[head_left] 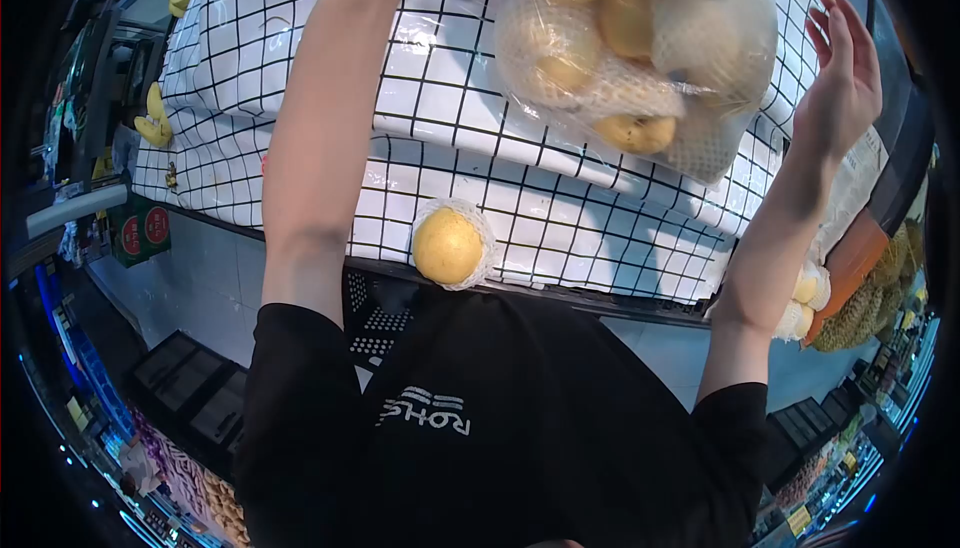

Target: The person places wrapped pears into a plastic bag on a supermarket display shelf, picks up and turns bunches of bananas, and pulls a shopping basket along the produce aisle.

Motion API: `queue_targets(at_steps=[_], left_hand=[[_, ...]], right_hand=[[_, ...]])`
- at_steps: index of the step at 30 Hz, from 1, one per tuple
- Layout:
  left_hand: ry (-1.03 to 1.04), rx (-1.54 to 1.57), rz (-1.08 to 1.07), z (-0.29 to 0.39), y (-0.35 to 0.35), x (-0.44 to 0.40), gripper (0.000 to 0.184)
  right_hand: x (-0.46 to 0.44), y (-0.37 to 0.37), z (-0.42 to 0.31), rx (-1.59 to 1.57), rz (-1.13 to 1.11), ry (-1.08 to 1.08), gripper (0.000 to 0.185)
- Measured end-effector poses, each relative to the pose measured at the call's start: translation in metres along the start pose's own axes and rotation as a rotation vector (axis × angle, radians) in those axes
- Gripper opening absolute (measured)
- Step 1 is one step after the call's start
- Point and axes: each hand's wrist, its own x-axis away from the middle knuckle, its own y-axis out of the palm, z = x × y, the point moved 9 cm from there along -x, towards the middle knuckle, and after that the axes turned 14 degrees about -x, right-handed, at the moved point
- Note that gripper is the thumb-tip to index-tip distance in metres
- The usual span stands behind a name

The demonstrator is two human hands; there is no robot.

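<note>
A clear plastic bag (640,58) full of round yellow fruits, several in white foam nets, lies on the black-and-white checked cloth (440,108). One round yellow fruit (447,246), like a pear, sits in a foam net by itself at the cloth's near edge. My left forearm reaches over the cloth to the left of the bag, and its hand is cut off by the top of the view. To the right of the bag, my right hand (845,78) is raised with its fingers stretched out. It holds nothing and appears apart from the bag.
Net-wrapped fruits (803,303) and a pile of spiky brown fruit (860,308) are at the right, beside an orange-brown panel (848,263). Yellow peel-like pieces (153,118) lie at the cloth's left edge. Black crates (190,378) stand on the floor.
</note>
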Motion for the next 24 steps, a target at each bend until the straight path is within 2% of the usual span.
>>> queue_targets(at_steps=[1, 2, 3, 4, 5, 6, 7, 9, 10, 12, 13, 15, 16, 19, 22, 24], left_hand=[[-0.012, -0.035, 0.004, 0.009, -0.015, 0.022, 0.049], [-0.022, -0.07, 0.004, 0.017, -0.029, 0.045, 0.052], [0.034, -0.15, 0.024, 0.025, -0.041, 0.071, 0.041], [0.09, -0.23, 0.043, 0.028, -0.053, 0.101, 0.035], [0.05, -0.261, 0.03, 0.022, -0.069, 0.132, 0.029], [0.012, -0.289, 0.015, 0.013, -0.083, 0.164, 0.025], [-0.052, -0.295, 0.014, -0.003, -0.094, 0.199, 0.028], [-0.247, -0.37, -0.01, -0.032, -0.102, 0.262, 0.037], [-0.379, -0.439, -0.035, -0.046, -0.098, 0.29, 0.044], [-0.502, -0.626, -0.172, -0.068, -0.083, 0.335, 0.06], [-0.601, -0.508, -0.163, -0.075, -0.073, 0.351, 0.061], [-0.717, -0.353, -0.118, -0.085, -0.07, 0.366, 0.063], [-0.708, -0.351, -0.112, -0.09, -0.07, 0.368, 0.063], [-0.629, -0.356, -0.081, -0.092, -0.068, 0.359, 0.063], [-0.508, -0.467, -0.122, -0.073, -0.057, 0.349, 0.06], [-0.522, -0.363, -0.113, -0.073, -0.061, 0.349, 0.059]], right_hand=[[0.036, 0.004, -0.03, -0.025, 0.025, 0.009, 0.021], [0.073, 0.008, -0.045, -0.105, -0.051, 0.043, 0.021], [0.115, 0.022, -0.056, -0.278, -0.248, 0.087, 0.02], [0.159, 0.04, -0.056, -0.268, -0.446, 0.281, 0.017], [0.195, 0.066, -0.057, -0.202, -0.761, 0.314, 0.018], [0.231, 0.078, -0.048, -0.235, -0.876, 0.385, 0.02], [0.267, 0.078, -0.028, -0.235, -0.841, 0.557, 0.024], [0.32, 0.079, -0.004, -0.172, -0.816, 0.777, 0.046], [0.327, 0.081, -0.001, -0.169, -0.807, 0.774, 0.046], [0.337, 0.093, -0.01, -0.004, -0.998, 0.547, 0.078], [0.34, 0.097, -0.011, 0.002, -0.995, 0.544, 0.078], [0.352, 0.116, -0.02, 0.085, -1.148, 0.417, 0.104], [0.361, 0.124, -0.023, 0.112, -1.191, 0.364, 0.109], [0.369, 0.136, -0.021, 0.185, -1.147, 0.322, 0.108], [0.37, 0.135, -0.017, 0.119, -1.034, 0.328, 0.105], [0.362, 0.127, -0.018, 0.085, -0.951, 0.347, 0.106]])
